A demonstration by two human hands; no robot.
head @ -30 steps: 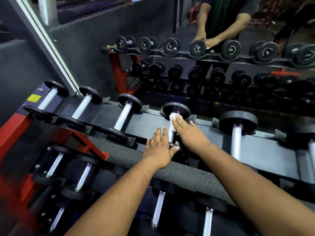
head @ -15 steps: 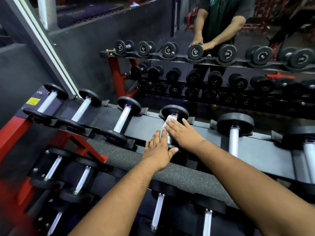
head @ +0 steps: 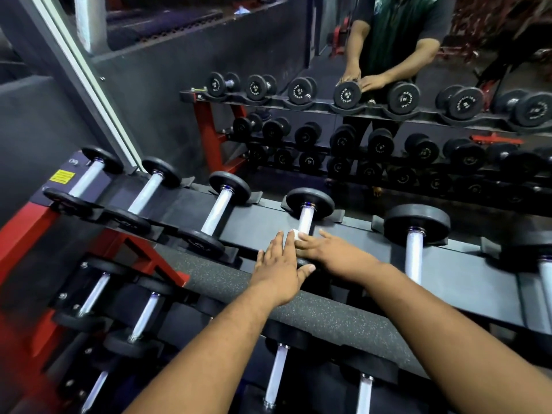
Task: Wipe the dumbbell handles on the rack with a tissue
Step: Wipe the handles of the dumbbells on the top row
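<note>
My hands [head: 301, 258] crowd the near end of one dumbbell handle [head: 306, 219]; its far plate [head: 310, 203] walls off the way forward. To my left the flat rack tray [head: 257, 227] lies bare up to the next dumbbell [head: 216, 215], and to my right bare up to a bigger dumbbell [head: 415, 234]. The padded rail [head: 209, 271] runs under my wrists, and a mirror [head: 328, 55] closes off the space behind the rack.
</note>
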